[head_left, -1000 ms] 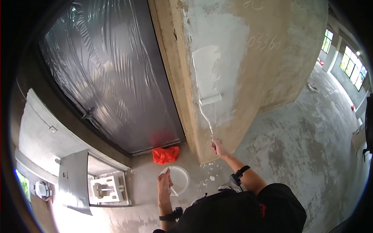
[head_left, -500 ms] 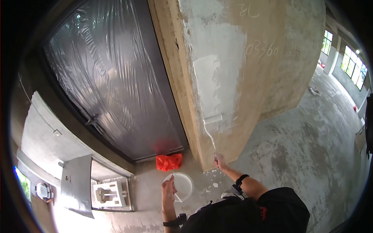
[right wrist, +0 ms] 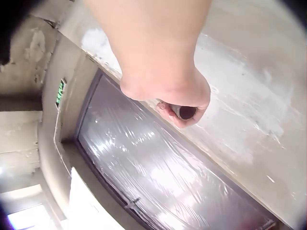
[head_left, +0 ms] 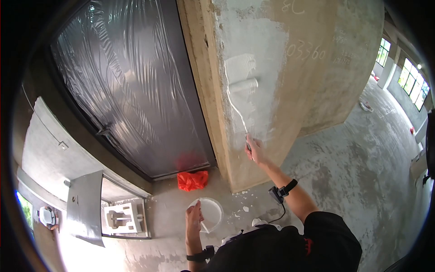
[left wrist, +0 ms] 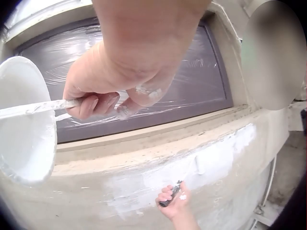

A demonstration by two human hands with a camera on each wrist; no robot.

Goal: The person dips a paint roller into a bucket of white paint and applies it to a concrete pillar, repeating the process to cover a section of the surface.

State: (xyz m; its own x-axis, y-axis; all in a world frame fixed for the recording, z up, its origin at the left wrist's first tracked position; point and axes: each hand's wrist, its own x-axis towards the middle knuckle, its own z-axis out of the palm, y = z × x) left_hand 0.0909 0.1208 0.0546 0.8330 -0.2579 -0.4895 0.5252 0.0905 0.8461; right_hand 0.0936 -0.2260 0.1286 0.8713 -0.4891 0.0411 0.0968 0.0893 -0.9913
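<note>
My right hand (head_left: 256,151) grips the dark handle of a paint roller (head_left: 244,85), whose white sleeve lies against the painted patch of the wall (head_left: 267,50). In the right wrist view that hand (right wrist: 177,100) is curled round the handle, with its round end (right wrist: 186,112) showing. My left hand (head_left: 194,218) holds a thin white-coated stick (head_left: 204,225) above a white bucket (head_left: 213,213) on the floor. The left wrist view shows the left hand (left wrist: 120,86) with fingers curled round the stick (left wrist: 38,109), the bucket (left wrist: 24,139) beyond it.
A door covered in plastic film (head_left: 131,86) stands left of the wall edge. A red bag (head_left: 192,180) lies on the floor by the door. White drips mark the floor (head_left: 326,181) near the wall's foot. A person (head_left: 47,217) is far off at the left.
The roller first moved down the wall, then up to a higher spot, the right hand rising with it. The left hand still holds the stick over the bucket.
</note>
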